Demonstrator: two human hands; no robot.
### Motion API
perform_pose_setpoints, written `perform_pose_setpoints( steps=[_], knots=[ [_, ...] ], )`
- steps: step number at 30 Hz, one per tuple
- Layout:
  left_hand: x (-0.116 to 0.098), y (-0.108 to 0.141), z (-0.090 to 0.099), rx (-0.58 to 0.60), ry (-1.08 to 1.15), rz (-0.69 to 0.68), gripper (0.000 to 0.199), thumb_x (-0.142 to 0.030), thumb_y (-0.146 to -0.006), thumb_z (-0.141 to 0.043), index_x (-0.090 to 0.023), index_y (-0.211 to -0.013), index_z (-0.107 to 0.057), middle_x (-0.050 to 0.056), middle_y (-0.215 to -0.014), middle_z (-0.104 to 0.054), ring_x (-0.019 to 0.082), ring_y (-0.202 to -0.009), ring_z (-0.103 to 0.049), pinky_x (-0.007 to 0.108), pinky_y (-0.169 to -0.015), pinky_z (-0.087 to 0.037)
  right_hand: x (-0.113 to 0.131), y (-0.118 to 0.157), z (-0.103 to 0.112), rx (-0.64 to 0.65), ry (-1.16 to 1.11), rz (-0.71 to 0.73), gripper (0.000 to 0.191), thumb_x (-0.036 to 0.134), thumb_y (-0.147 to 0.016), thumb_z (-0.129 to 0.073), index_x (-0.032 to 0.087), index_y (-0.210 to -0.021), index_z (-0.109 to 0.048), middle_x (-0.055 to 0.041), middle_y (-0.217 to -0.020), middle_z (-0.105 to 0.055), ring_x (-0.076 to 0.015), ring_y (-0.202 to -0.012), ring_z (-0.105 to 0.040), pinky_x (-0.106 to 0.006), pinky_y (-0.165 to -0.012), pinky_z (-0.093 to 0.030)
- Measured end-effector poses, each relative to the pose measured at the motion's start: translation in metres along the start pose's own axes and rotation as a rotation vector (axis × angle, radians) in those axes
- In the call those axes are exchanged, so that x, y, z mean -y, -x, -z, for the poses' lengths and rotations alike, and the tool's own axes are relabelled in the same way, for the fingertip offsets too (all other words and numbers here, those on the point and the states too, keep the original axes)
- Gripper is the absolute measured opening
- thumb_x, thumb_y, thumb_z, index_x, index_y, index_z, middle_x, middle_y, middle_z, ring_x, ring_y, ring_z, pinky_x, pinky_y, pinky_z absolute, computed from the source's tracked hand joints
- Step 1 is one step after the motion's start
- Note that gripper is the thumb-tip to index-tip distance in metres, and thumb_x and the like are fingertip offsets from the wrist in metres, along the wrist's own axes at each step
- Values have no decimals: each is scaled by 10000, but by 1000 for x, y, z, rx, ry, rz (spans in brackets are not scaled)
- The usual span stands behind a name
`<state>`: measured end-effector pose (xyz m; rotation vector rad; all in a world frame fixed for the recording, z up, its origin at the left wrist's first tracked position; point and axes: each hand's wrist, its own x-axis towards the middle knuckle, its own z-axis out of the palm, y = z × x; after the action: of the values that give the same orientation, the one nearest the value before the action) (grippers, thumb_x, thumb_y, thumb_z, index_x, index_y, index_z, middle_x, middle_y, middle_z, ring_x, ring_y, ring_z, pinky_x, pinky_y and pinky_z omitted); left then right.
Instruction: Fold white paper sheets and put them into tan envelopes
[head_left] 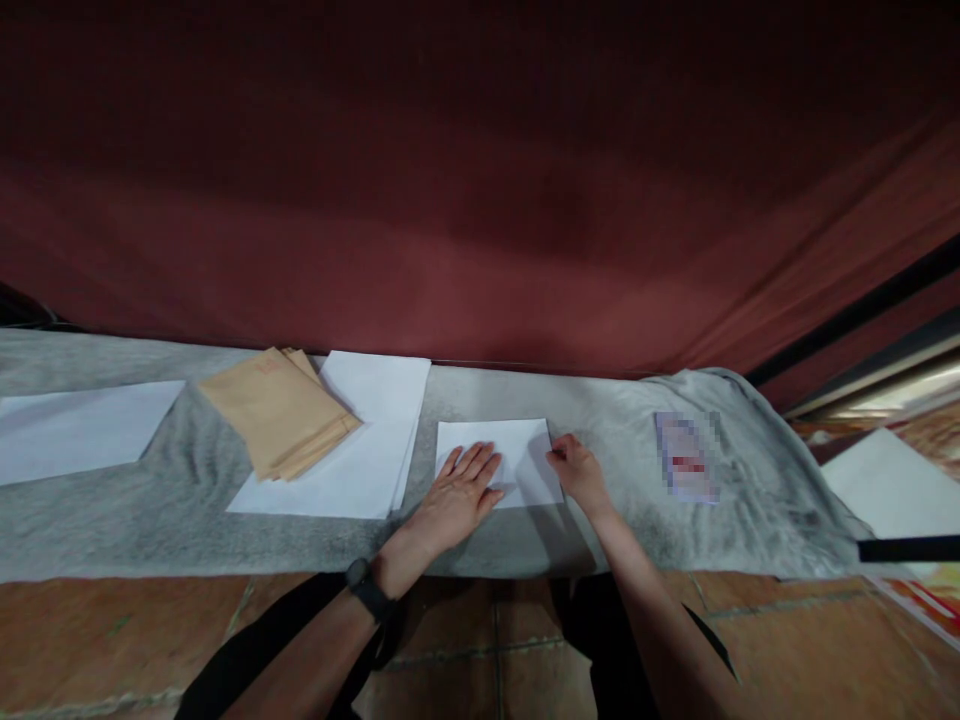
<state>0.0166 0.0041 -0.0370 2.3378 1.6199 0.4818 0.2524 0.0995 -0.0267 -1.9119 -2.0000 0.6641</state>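
Observation:
A white sheet of paper (525, 462), seemingly folded, lies flat on the grey cloth in front of me. Spread flat over its left part is my left hand (463, 488), fingers apart and pressing on it. My right hand (579, 470) is closed at the paper's right edge, with the thumb and curled fingers pinched there. How much of the edge lies between those fingertips is hard to see.
Brown paper envelopes (277, 410) lie stacked on larger white sheets (375, 450) to the left. Another white sheet (82, 430) is farther left. A blurred purplish printed item (686, 458) rests at the right on the grey cloth (772, 480). A dark red curtain (450, 220) hangs behind.

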Motion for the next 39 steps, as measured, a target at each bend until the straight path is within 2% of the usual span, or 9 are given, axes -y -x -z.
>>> perform_pose_setpoints(
  steps=[6,13,17,19,23,26,29,34,39],
  knots=[
    [-3,-9,-9,-57,-44,0,618,-510,-1011,-477,-215,-1549,-407,135,-1649,-328,277,-1553,-244,537,-1277,-120,12,2,2,-37,144,-32,187,317,-966,-565,197,-1019,-699,-103,-909,-766,-233,-875,-732,-273,-728,-476],
    [-2,-9,-9,-60,-48,-20,607,-512,-1012,-478,-222,-1542,-420,123,-1634,-366,271,-1548,-259,530,-1280,-127,5,-1,13,137,155,10,254,312,-950,-584,195,-776,-727,-86,-847,-769,-220,-826,-716,-262,-658,-406],
    [-1,-10,-10,-45,-46,3,605,-520,-1021,-452,-218,-1543,-415,123,-1639,-358,265,-1550,-252,519,-1280,-130,0,4,16,179,139,39,245,270,-933,-596,194,-733,-714,-71,-824,-757,-208,-823,-705,-255,-656,-400],
    [-3,-11,-10,-50,-42,26,607,-523,-1022,-441,-205,-1538,-423,133,-1643,-347,277,-1552,-247,531,-1277,-129,0,7,17,140,144,22,195,262,-933,-595,198,-798,-719,-68,-843,-756,-208,-838,-704,-254,-679,-417],
    [-9,-17,-10,-61,-23,52,584,-462,-1034,-420,-179,-1545,-405,137,-1643,-347,274,-1549,-255,521,-1276,-141,11,9,12,-58,93,31,195,272,-975,-534,187,-1047,-693,-92,-928,-749,-217,-869,-705,-279,-765,-481],
    [-11,-24,-13,-76,-41,95,561,-370,-1034,-397,-143,-1547,-393,144,-1639,-354,269,-1553,-244,510,-1277,-143,29,12,-7,-117,-86,245,286,291,-1016,-445,183,-1126,-686,-112,-1093,-733,-216,-998,-698,-318,-921,-512],
    [-10,-30,-18,-96,-58,129,559,-296,-1020,-368,-102,-1544,-390,167,-1628,-366,269,-1552,-246,508,-1279,-139,47,18,-34,-72,-187,475,396,320,-1049,-362,200,-1282,-659,-99,-1363,-653,-203,-1292,-585,-356,-1130,-432],
    [-6,-33,-21,-102,-87,148,580,-169,-991,-282,-78,-1558,-363,166,-1622,-374,240,-1553,-242,499,-1283,-134,54,29,-61,-61,2,506,511,342,-1074,-305,156,-1525,-458,-109,-1580,-461,-231,-1491,-373,-453,-1258,-243],
    [-1,-30,-17,-126,-152,211,572,-249,-1010,-321,-103,-1561,-376,149,-1641,-337,260,-1555,-237,509,-1283,-121,46,27,-61,-104,171,463,506,377,-1079,-334,203,-1542,-442,-93,-1626,-385,-273,-1512,-331,-499,-1245,-225]
  ],
)
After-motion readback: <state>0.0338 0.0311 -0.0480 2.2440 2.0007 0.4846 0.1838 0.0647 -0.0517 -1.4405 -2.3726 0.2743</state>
